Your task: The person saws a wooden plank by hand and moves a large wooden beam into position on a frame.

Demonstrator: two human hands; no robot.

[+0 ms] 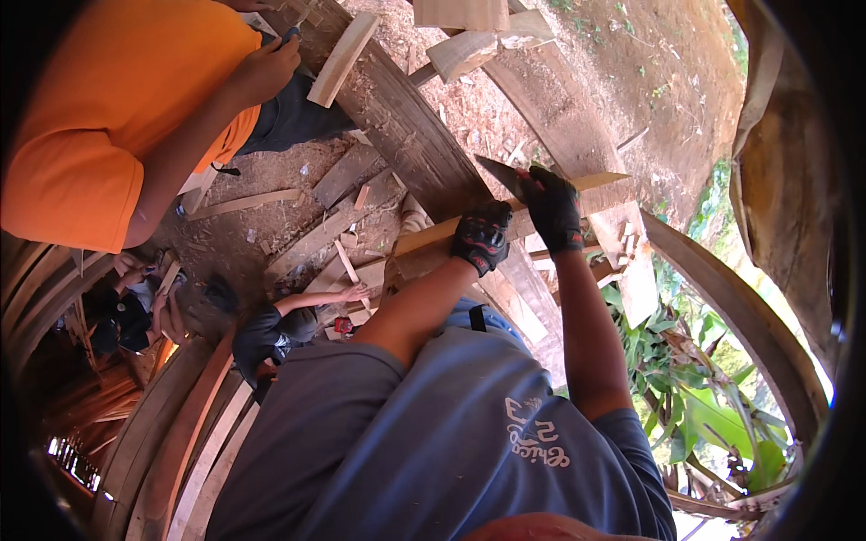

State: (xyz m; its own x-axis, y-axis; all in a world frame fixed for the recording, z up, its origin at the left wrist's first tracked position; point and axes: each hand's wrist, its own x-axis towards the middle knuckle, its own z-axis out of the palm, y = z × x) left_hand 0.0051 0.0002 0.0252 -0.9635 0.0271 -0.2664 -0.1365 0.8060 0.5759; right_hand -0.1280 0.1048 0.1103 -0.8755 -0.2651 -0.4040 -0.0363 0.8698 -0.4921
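Observation:
Both my hands wear black gloves with red marks on them. My left hand [484, 236] is closed over a long, pale piece of wood [595, 191] that lies crosswise over heavier beams. Just to its right, my right hand [552, 212] is wrapped round a tool with a dark, flat, pointed blade [498, 173]. This blade points up and left, beyond the wood's far edge. Its handle is hidden in my fingers, so I cannot make out the tool's exact kind.
A thick dark beam [406, 126] runs toward the upper left, with a short wood block [345, 59] on it. Beside it stands a person in an orange shirt [135, 108], holding a small tool. Other people sit lower left, near curved planks [171, 442]. Green plants [713, 415] grow at right.

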